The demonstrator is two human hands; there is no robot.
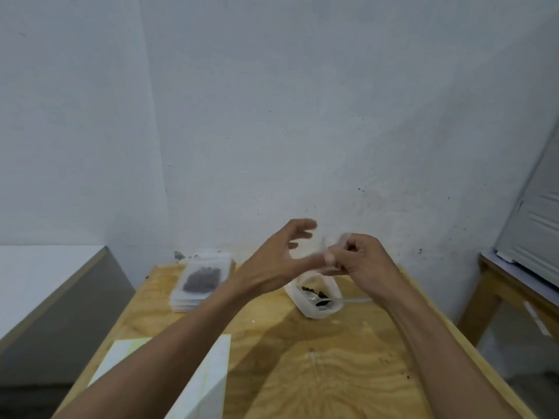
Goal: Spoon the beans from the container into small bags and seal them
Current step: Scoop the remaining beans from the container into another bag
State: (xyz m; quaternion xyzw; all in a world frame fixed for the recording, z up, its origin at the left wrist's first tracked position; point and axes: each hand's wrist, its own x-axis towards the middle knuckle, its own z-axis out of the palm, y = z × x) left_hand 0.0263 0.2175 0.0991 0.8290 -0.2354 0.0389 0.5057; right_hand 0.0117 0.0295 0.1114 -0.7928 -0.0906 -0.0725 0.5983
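Above the far part of the wooden table (332,373), my right hand (363,261) pinches a small clear bag (328,252), blurred by motion. My left hand (281,258) is beside it, fingers spread and loosely curved, its thumb near the bag; whether it touches is unclear. Below the hands stands a translucent plastic container (317,300) with a few dark beans (313,290) and a spoon (325,303) inside. To the left lies a stack of flat bags (201,282), the top one filled with dark beans.
A white sheet or box (208,379) lies at the table's near left under my left forearm. A grey counter (54,291) stands to the left. Another wooden table (496,282) with a grey panel is at the right. The wall is close behind.
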